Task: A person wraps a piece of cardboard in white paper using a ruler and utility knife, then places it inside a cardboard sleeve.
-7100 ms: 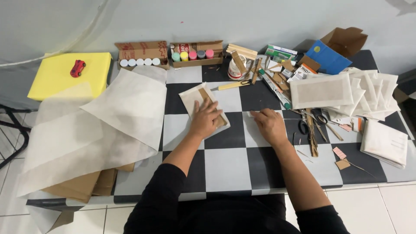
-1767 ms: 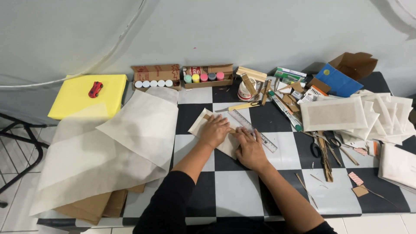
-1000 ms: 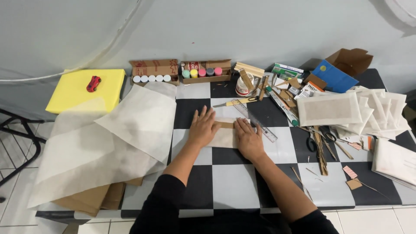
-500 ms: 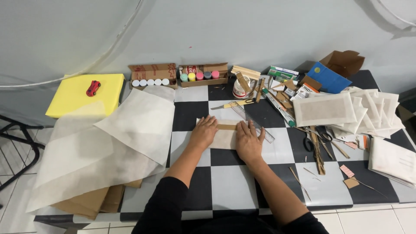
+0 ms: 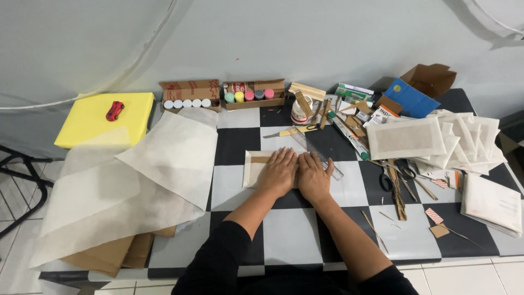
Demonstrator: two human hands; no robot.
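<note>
My left hand (image 5: 279,171) and right hand (image 5: 313,175) lie flat, side by side, pressing a pale folded sheet (image 5: 252,166) onto the checkered table (image 5: 295,248).

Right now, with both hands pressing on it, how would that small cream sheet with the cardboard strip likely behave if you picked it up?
The cream sheet looks thin and lies flat under the left hand and right hand, so it would probably flop and weigh little. The cardboard strip may stiffen one edge. On the glossy checkered table it would likely slide easily if pushed.
</note>
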